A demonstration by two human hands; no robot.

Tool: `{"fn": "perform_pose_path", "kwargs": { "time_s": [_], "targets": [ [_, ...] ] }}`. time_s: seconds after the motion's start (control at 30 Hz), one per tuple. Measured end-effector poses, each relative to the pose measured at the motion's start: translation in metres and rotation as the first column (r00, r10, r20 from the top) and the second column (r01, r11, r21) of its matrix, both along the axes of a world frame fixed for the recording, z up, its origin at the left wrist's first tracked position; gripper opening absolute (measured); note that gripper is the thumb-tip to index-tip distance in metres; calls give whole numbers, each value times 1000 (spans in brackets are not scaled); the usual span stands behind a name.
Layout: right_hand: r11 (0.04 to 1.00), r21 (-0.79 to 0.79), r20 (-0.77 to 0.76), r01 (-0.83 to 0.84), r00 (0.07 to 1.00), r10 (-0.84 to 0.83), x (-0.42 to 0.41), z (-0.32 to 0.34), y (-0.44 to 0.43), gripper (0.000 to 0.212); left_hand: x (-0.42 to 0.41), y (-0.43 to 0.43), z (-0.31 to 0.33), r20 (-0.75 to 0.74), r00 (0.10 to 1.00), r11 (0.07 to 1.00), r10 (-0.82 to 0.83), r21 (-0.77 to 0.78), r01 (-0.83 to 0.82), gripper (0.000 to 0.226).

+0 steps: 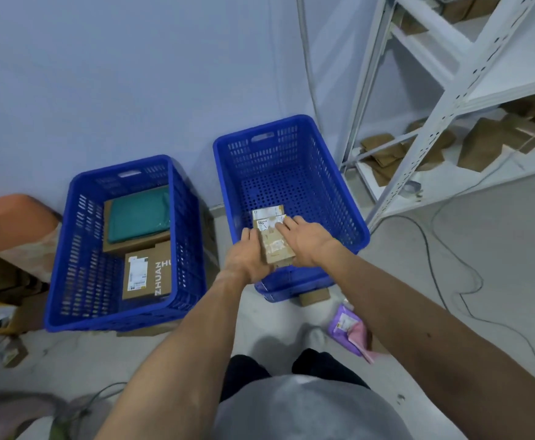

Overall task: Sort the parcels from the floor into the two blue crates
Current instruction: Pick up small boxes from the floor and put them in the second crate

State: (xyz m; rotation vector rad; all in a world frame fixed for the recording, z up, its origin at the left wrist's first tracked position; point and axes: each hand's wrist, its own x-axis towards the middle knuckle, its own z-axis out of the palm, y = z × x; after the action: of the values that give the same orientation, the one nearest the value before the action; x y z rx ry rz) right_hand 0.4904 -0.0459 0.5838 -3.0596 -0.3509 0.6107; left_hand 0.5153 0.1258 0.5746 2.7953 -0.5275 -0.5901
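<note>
Left hand (pixel 247 258) gripping a cardboard box (pixel 275 249), right hand (pixel 305 241) fingers flat on top, inside right crate (pixel 323 185)

1. Left crate (pixel 69 249) beside right crate (pixel 336 185), both against the wall; shelf rack (pixel 459 90) further right.
2. In left crate: flat parcel (pixel 139 214) on a box (pixel 132 246); lettered box (pixel 147 274) before them.
3. Small box (pixel 275 249) over right crate's near end (between left hand (pixel 247 262) and right hand (pixel 307 242)).
4. Pouches (pixel 345 325) on floor before right crate.
</note>
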Motion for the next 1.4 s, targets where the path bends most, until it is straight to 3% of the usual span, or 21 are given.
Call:
{"fn": "perform_pose_path", "kwargs": {
  "time_s": [0.27,0.47,0.8,0.97,1.1,1.4],
  "targets": [
    [1000,28,-23,-14,1000,14,72,-3,-22,97,66,-24,2,-24,999,999,40,0,-40,86],
    [1000,2,-82,19,996,-19,136,-27,-25,95,136,-32,-26,-111,994,999,-20,32,23,85],
    [990,-11,-176,141,974,-141,238,-139,-39,98,265,-44,-139,-204,965,981,-165,71,183,76],
    [984,-34,-144,173,974,-176,292,-209,-44,99,319,-56,-207,-200,959,969,-198,105,222,76],
    [980,-73,-149,185,970,-194,329,-261,-43,105,351,-68,-248,-300,946,983,-120,95,155,99],
    [990,-97,-292,106,948,-130,339,-335,-24,97,366,-65,-334,-556,831,981,20,172,91,74]
  ]
}}
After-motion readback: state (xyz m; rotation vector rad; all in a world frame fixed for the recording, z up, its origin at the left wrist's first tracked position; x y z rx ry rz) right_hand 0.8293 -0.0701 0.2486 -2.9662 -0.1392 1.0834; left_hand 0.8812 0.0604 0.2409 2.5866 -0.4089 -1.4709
